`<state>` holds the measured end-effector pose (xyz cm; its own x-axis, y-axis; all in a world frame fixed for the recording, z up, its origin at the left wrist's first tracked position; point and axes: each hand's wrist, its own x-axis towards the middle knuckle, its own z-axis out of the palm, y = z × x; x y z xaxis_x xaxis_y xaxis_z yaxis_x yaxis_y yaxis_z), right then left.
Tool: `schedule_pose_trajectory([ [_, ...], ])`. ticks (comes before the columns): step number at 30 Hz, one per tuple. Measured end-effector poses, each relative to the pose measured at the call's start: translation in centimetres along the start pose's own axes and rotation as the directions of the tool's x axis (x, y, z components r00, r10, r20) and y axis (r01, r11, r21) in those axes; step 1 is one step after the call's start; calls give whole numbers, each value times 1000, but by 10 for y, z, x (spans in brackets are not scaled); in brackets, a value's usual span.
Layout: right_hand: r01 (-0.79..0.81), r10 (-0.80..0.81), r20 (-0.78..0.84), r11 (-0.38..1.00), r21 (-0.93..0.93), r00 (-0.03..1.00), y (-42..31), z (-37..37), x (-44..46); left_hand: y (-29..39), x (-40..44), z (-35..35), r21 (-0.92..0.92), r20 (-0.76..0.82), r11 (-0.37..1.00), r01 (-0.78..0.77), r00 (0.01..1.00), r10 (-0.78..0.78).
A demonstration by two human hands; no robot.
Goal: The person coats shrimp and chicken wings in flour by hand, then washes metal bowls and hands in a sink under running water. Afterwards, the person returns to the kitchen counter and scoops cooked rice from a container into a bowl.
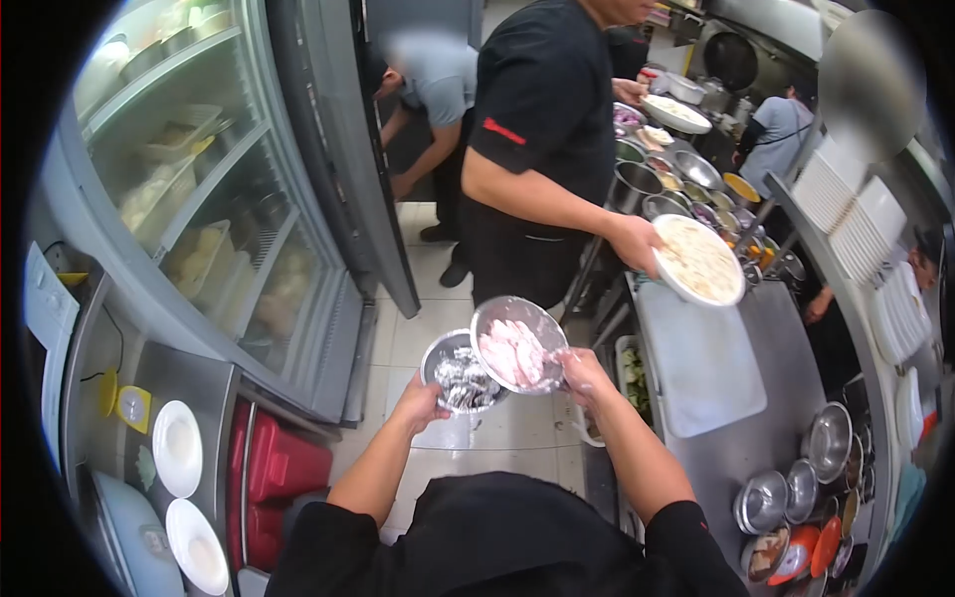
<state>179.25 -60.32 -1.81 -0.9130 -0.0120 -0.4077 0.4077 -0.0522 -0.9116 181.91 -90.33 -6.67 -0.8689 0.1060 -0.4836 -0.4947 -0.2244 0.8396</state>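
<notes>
My left hand [420, 403] grips the rim of a metal bowl [429, 360]. Inside it lie dark pieces [466, 378] dusted with white powder. My right hand [585, 378] is closed on the edge of a second metal bowl [542, 320], which holds pale pink strips [512, 350] that look like raw meat or fish. White smears mark this bowl's inner wall and my right fingers. The right bowl is tilted and overlaps the left bowl's right side from above. Both bowls are held in the air over the tiled floor.
A co-worker in black [542, 149] stands ahead, carrying white dishes [738, 289] of pale food. Another person [443, 85] bends behind a fridge door [383, 199]. The glass-fronted fridge [214, 189] is left. On the right counter [686, 468] lie a white cutting board [701, 363] and several metal bowls [828, 438].
</notes>
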Motion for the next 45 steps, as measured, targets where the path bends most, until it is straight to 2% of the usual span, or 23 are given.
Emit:
schedule_pose_trajectory([
  [1,15,-17,29,997,77,999,-6,7,-1,1,-1,5,4,-40,1000,5,999,-5],
  [6,-4,-21,201,992,125,979,-5,12,17,0,1,23,63,-199,998,1,980,12],
  [10,18,-49,224,990,140,973,2,13,20,0,20,15,226,-185,974,30,983,13],
  [12,59,-99,208,980,191,973,19,14,31,7,27,15,303,-104,953,17,994,16],
  [13,22,-70,210,975,222,975,27,15,38,4,33,9,347,-68,937,33,998,-10],
  [16,-2,-44,134,944,329,990,48,16,41,9,32,1,453,16,883,120,990,-143],
  [17,41,-75,90,940,339,993,62,14,46,11,36,-1,485,65,865,132,980,-186],
  [20,27,12,-86,897,442,996,37,29,20,26,50,0,586,199,800,130,934,-297],
  [22,90,-13,-157,863,498,987,41,32,25,40,58,6,639,265,762,103,900,-345],
  [23,101,-2,-186,848,520,982,37,41,17,40,54,1,654,237,746,127,901,-362],
  [27,225,-52,-304,792,568,951,37,52,32,24,77,-3,701,286,706,103,866,-410],
  [28,273,-77,-341,772,575,937,38,52,38,31,75,1,694,306,710,118,845,-439],
  [30,356,-118,-413,743,567,903,33,58,41,28,83,0,685,386,727,55,818,-426],
  [31,342,-96,-467,811,476,879,30,52,46,28,90,4,680,389,732,47,823,-414],
  [32,398,-97,-509,750,527,856,25,49,51,29,93,9,675,385,736,48,828,-407],
  [34,393,-108,-552,812,431,827,15,42,42,32,84,9,620,394,783,43,847,-358],
  [36,436,-81,-641,797,418,763,2,32,27,33,76,18,544,376,836,72,870,-319],
  [38,484,-90,-700,784,389,709,-26,-3,40,55,99,56,495,353,868,36,905,-239],
  [42,527,-143,-722,779,340,677,-53,-64,22,64,139,112,217,428,975,-37,902,-61],
  [44,544,-123,-744,760,354,656,-64,-99,15,89,135,156,38,397,998,-56,917,36],
  [45,549,-106,-753,751,367,649,-73,-115,12,100,146,178,-2,438,998,-67,897,61],
])
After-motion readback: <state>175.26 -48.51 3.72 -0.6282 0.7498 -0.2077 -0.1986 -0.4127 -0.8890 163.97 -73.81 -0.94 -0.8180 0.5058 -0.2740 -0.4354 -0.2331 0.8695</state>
